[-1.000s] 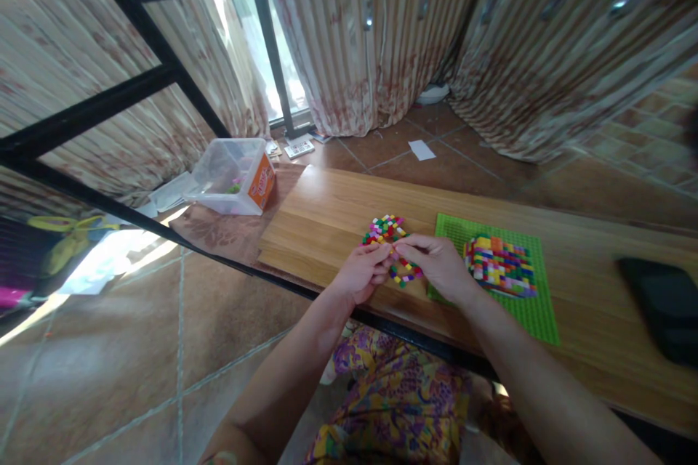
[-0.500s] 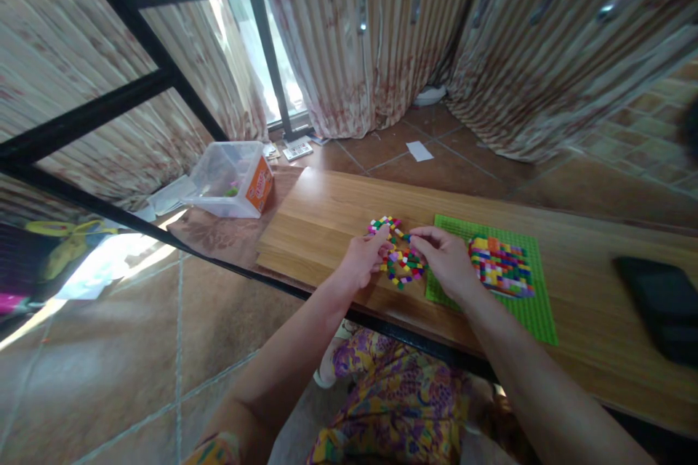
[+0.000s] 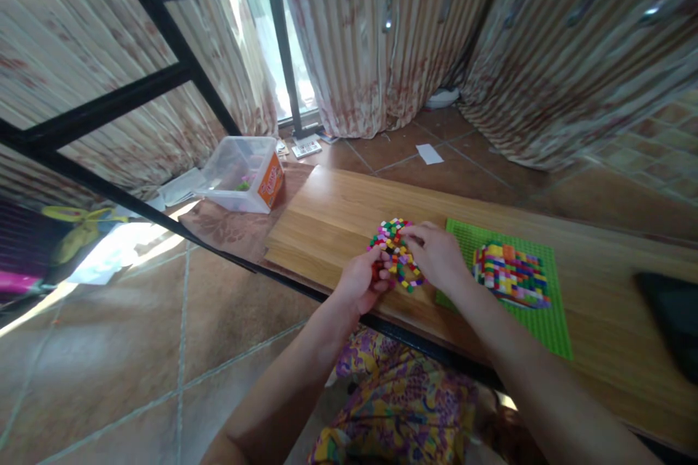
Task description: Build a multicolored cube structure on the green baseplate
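Small multicoloured toy bricks [image 3: 393,227] lie in a loose heap on the wooden table. At the heap's near left edge is my left hand [image 3: 364,280], its fingers curled. A reddish patch shows between those fingers, too small to make out. My right hand [image 3: 438,256] reaches over the heap's right side, thumb and fingertips pinched together among the bricks; what they hold is hidden. Right of that hand lies a green studded baseplate [image 3: 537,330], bearing a block of many-coloured bricks [image 3: 510,272] built up in rows. My right forearm covers part of the plate's near side.
A clear plastic box [image 3: 240,171] with an orange label stands beyond the table's left end. A dark flat object [image 3: 668,312] lies on the table [image 3: 327,221] at far right. Black metal bars [image 3: 109,98] cross the upper left. Curtains [image 3: 354,58] hang behind.
My right hand has shifted from the heap's right edge in over the bricks. My left hand has drawn slightly back toward the near edge, fingers more curled. The view has turned slightly.
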### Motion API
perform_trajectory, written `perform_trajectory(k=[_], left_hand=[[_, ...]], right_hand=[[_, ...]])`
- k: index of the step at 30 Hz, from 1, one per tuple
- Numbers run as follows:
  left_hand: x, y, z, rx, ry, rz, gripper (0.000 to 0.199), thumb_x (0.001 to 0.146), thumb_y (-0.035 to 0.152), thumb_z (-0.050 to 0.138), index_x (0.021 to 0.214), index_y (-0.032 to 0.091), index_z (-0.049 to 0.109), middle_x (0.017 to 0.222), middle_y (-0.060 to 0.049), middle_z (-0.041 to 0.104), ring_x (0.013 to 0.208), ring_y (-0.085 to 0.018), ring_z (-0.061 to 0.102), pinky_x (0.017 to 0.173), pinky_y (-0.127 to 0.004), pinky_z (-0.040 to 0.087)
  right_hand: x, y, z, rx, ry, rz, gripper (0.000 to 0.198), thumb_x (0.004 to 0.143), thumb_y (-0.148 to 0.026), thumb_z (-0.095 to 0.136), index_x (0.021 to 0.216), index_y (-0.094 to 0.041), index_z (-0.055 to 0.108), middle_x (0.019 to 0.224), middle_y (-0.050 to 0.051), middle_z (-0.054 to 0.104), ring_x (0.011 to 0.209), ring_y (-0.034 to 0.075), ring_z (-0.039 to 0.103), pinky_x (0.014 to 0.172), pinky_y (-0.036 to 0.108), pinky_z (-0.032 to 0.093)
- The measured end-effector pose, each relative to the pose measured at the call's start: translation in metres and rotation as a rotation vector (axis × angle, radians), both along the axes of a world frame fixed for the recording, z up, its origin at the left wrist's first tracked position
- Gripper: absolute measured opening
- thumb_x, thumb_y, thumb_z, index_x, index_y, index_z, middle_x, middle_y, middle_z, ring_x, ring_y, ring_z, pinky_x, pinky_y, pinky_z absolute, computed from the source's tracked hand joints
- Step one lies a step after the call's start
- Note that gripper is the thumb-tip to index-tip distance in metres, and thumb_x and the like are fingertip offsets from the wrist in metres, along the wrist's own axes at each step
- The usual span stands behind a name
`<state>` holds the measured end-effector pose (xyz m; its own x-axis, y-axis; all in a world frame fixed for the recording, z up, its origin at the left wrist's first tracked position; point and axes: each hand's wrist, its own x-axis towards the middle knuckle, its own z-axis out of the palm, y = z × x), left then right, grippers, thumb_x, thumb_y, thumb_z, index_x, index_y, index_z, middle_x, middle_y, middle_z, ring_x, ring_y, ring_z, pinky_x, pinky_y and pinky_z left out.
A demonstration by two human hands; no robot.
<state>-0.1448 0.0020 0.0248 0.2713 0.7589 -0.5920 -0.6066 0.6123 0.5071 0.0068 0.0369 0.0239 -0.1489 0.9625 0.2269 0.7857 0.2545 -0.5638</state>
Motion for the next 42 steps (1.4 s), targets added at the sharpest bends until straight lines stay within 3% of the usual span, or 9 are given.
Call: perform_trajectory(k=[6, 19, 26, 30, 34, 38, 42], left_hand=[[-0.016, -0.001, -0.005, 0.024, 0.092, -0.012, 0.021, 0.087, 0.029, 0.055, 0.074, 0.012, 0.055, 0.062, 0.004, 0.043, 0.041, 0.000, 0.029, 0.037, -0.013, 0.014], [-0.021, -0.002, -0.012, 0.090, 0.205, -0.017, 0.021, 0.074, 0.032, 0.066, 0.071, 0.013, 0.057, 0.060, 0.004, 0.045, 0.042, -0.001, 0.029, 0.039, -0.016, 0.011], [-0.022, -0.003, -0.012, 0.118, 0.238, -0.025, 0.018, 0.072, 0.028, 0.067, 0.072, 0.012, 0.060, 0.061, 0.004, 0.045, 0.043, -0.001, 0.029, 0.039, -0.016, 0.011], [-0.020, -0.002, -0.012, 0.138, 0.246, -0.028, 0.020, 0.071, 0.030, 0.069, 0.072, 0.012, 0.059, 0.060, 0.004, 0.044, 0.043, 0.000, 0.030, 0.040, -0.016, 0.011], [-0.011, 0.002, -0.010, 0.157, 0.265, -0.042, 0.026, 0.070, 0.034, 0.072, 0.073, 0.012, 0.059, 0.060, 0.005, 0.045, 0.043, -0.001, 0.032, 0.040, -0.017, 0.012], [-0.002, 0.004, -0.009, 0.207, 0.211, -0.091, 0.037, 0.068, 0.045, 0.076, 0.073, 0.013, 0.058, 0.059, 0.004, 0.046, 0.044, -0.002, 0.034, 0.040, -0.017, 0.015], [0.000, 0.001, -0.010, 0.270, 0.165, -0.144, 0.041, 0.066, 0.046, 0.078, 0.066, 0.015, 0.052, 0.050, 0.008, 0.035, 0.041, -0.002, 0.028, 0.042, -0.018, 0.019]], right_hand=[[-0.005, 0.018, -0.011, -0.080, -0.319, 0.053, 0.020, 0.087, -0.028, 0.054, 0.091, -0.020, 0.072, 0.091, 0.009, 0.067, 0.085, 0.023, 0.063, 0.077, 0.033, 0.046], [0.003, 0.015, -0.015, 0.012, -0.446, 0.101, 0.020, 0.090, -0.033, 0.053, 0.087, -0.021, 0.069, 0.092, 0.008, 0.064, 0.088, 0.021, 0.058, 0.078, 0.032, 0.043], [0.003, 0.023, -0.013, -0.099, -0.364, 0.101, 0.014, 0.087, -0.030, 0.058, 0.086, -0.023, 0.069, 0.089, 0.005, 0.065, 0.082, 0.019, 0.060, 0.072, 0.029, 0.042], [0.004, 0.026, -0.013, -0.091, -0.369, 0.151, 0.015, 0.088, -0.028, 0.058, 0.079, -0.021, 0.067, 0.090, 0.005, 0.066, 0.087, 0.018, 0.060, 0.076, 0.028, 0.042], [0.005, 0.015, -0.007, -0.067, -0.336, 0.171, 0.016, 0.093, -0.027, 0.051, 0.087, -0.019, 0.064, 0.091, 0.006, 0.067, 0.087, 0.019, 0.061, 0.077, 0.029, 0.043], [0.003, -0.007, 0.003, -0.044, -0.137, 0.253, 0.016, 0.095, -0.027, 0.048, 0.093, -0.020, 0.063, 0.090, 0.005, 0.070, 0.083, 0.018, 0.064, 0.074, 0.028, 0.044], [-0.001, -0.025, 0.008, -0.020, 0.072, 0.297, 0.015, 0.092, -0.022, 0.051, 0.091, -0.020, 0.066, 0.090, 0.004, 0.071, 0.084, 0.017, 0.065, 0.075, 0.028, 0.046]])
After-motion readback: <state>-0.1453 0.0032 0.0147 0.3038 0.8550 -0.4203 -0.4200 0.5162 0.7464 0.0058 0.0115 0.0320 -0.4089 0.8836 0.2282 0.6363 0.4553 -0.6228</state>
